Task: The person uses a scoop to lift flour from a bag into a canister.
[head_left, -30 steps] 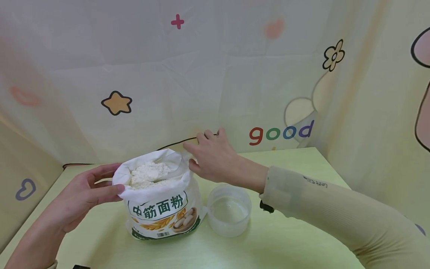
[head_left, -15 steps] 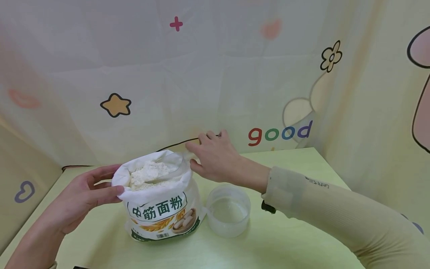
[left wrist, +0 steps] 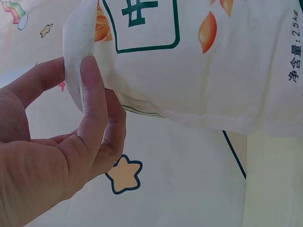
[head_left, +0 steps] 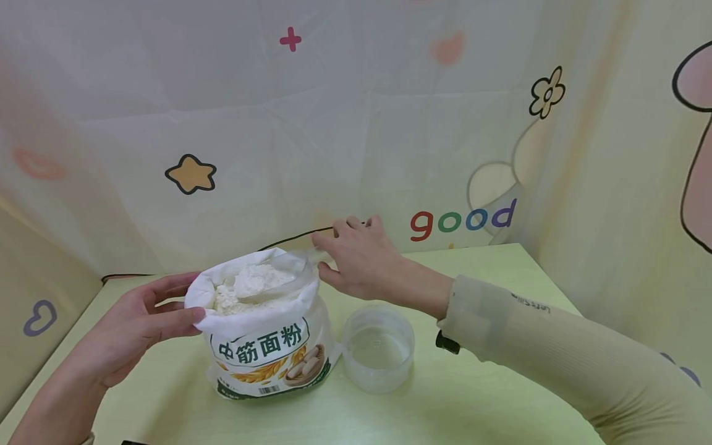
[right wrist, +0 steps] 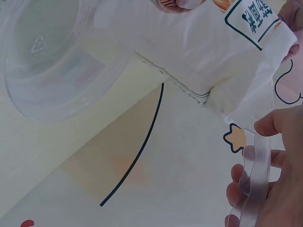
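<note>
A white bag of flour (head_left: 261,364) with its top rolled down stands upright on the table, loose flour (head_left: 225,303) showing in its mouth. My left hand (head_left: 150,318) pinches the bag's folded rim, thumb in front and fingers behind; the left wrist view shows this rim (left wrist: 75,52) between thumb and fingers. On the far right side of the bag, my right hand (head_left: 361,259) grips the handle of a clear plastic scoop (right wrist: 258,172). The scoop's bowl lies inside the bag's mouth with a heap of flour on it.
A round clear plastic tub (head_left: 379,377) stands just right of the bag on the pale green table (head_left: 478,383). A printed curtain (head_left: 334,123) hangs behind and at both sides. A small dark object (head_left: 133,442) shows at the bottom edge.
My right hand has shifted slightly to the right with the scoop, and the flour heaped on the scoop has risen into clearer view. My left hand keeps its hold on the rim.
</note>
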